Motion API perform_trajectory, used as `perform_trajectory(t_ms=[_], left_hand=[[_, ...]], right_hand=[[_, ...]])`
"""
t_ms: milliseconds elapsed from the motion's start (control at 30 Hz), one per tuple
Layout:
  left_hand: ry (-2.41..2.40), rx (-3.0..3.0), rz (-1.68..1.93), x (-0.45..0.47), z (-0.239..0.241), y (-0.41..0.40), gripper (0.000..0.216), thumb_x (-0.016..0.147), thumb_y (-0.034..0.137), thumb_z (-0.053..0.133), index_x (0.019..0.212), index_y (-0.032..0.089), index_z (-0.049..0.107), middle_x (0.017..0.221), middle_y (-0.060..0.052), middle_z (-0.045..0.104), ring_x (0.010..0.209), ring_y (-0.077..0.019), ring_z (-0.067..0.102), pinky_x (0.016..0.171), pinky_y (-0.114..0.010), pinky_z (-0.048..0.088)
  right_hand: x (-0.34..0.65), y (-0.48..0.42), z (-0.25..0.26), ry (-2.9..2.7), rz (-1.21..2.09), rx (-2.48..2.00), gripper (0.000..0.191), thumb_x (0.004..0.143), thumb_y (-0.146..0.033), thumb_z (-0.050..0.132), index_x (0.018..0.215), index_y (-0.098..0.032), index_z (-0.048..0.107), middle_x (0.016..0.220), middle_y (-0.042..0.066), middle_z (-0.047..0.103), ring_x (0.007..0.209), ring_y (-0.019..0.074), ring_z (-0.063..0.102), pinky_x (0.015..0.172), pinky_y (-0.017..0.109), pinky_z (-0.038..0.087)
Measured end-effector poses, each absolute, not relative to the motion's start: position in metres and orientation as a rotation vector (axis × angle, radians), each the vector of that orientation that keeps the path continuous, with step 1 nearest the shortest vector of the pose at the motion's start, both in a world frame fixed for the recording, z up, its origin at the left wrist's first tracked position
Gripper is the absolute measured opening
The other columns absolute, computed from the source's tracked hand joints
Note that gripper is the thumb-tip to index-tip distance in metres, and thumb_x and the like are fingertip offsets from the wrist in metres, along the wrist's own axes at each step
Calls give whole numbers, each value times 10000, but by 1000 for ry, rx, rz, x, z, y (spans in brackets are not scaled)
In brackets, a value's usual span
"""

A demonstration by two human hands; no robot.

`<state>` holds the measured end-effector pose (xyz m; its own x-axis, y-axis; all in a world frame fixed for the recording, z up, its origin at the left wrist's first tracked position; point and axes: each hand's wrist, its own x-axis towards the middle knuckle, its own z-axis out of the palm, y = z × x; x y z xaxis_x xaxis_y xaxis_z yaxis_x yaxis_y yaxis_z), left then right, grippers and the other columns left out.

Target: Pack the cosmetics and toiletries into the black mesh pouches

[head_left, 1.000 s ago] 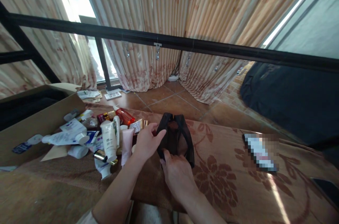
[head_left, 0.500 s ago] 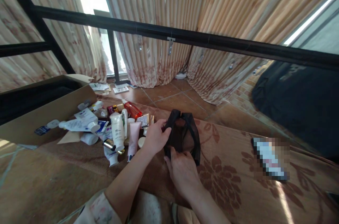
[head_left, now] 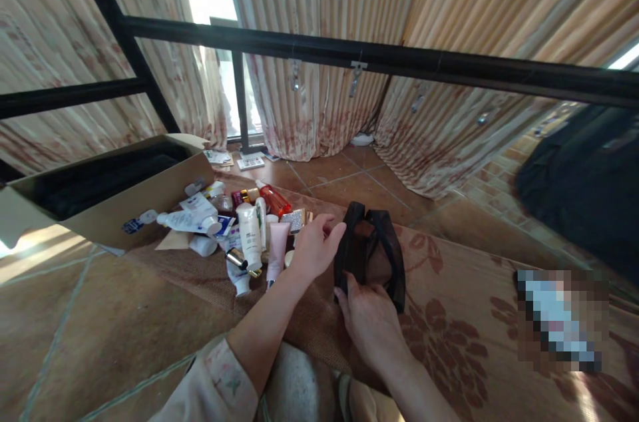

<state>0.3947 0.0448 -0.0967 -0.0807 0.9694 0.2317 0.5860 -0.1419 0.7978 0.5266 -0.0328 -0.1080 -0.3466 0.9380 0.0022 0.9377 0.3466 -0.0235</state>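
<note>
A black mesh pouch [head_left: 387, 255] stands upright on the brown patterned cloth, its mouth spread. My right hand [head_left: 372, 322] grips the pouch's near edge between thumb and fingers. Just left of the pouch, my left hand [head_left: 317, 249] hovers with thumb and fingers apart and nothing visible in it. Close beside that hand lies a pile of toiletries: a pink tube [head_left: 277, 250], a white tube [head_left: 248, 232], a red bottle [head_left: 273, 198] and a glittery compact [head_left: 294, 220]. Farther left in the pile is another white tube [head_left: 187, 221].
An open cardboard box [head_left: 150, 199] with dark contents stands at the left. On the cloth [head_left: 449, 315] at the right lies a blurred-out phone-like object [head_left: 556, 319]. A black metal rail [head_left: 319, 46] crosses in front of striped curtains [head_left: 319, 109]. A dark covered bulk [head_left: 584, 189] sits far right.
My left hand has come off the pouch's left edge, its thumb and fingers now apart. My right hand keeps its grip. The whole view has shifted, so things appear farther right.
</note>
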Motion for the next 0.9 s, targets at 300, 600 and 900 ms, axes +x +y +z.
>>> perform_trajectory(t_ms=[300,600,900], left_hand=[[1594,1827,947,398,-100,43,374,745,230,626,1115,176,634,672,15,621,637,-152,572,601,-260,413],[1609,1822,972,397,-103,43,357,752,212,610,1107,185,636,708,5,636,653,-153,578,608,-259,419],[1725,1807,1062,391,-97,42,363,853,413,549,1116,179,637,687,0,659,625,-148,600,584,-249,427]], right_hand=[[528,-35,-113,-2455,25,-1777,340,953,-262,456,1253,-115,519,817,109,729,756,233,690,725,328,447],[526,-36,-113,-2376,-1,-1730,351,939,-222,470,1271,-116,515,892,107,722,772,234,683,724,336,465],[526,-33,-116,-2468,-66,-1724,261,946,-181,468,1175,-145,589,858,76,734,744,204,692,670,297,443]])
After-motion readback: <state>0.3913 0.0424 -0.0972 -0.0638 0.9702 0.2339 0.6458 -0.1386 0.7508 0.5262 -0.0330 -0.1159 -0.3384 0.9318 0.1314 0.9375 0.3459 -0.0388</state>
